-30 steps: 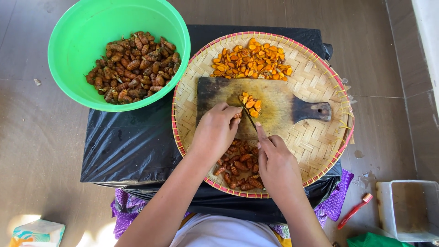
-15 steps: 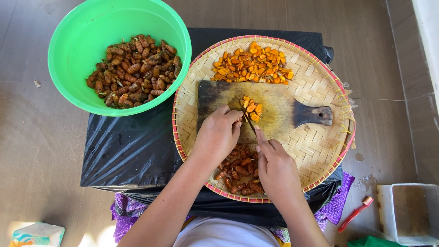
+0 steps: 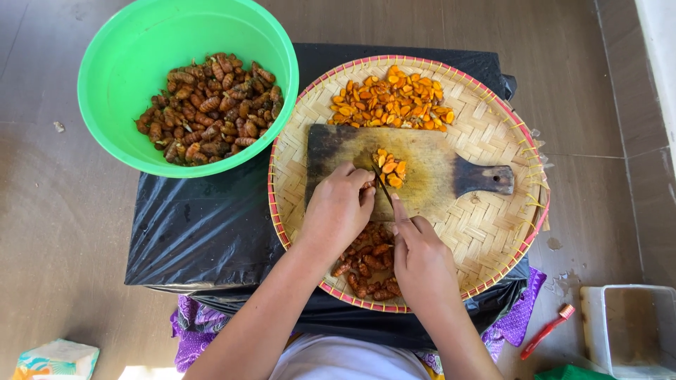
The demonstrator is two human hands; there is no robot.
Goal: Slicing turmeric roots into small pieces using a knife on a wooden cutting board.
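Observation:
A wooden cutting board (image 3: 429, 165) with a handle lies on a round woven tray (image 3: 493, 232). My left hand (image 3: 338, 211) presses a brown root piece (image 3: 367, 185) against the board. My right hand (image 3: 420, 260) grips a thin dark knife (image 3: 382, 186), its blade at the root next to a small heap of orange slices (image 3: 389, 167). A larger pile of orange slices (image 3: 391, 100) lies at the tray's far edge. Whole brown roots (image 3: 366, 271) sit on the tray between my wrists.
A green bowl (image 3: 134, 42) holding many brown roots (image 3: 208, 105) stands at the upper left on a black plastic sheet (image 3: 204, 225). On the floor at lower right are a white tub (image 3: 627, 331) and a red tool (image 3: 546, 332). A patterned packet (image 3: 49, 360) lies lower left.
Both hands stay at the board; the knife has shifted slightly against the root and the small heap of slices sits beside the blade as before.

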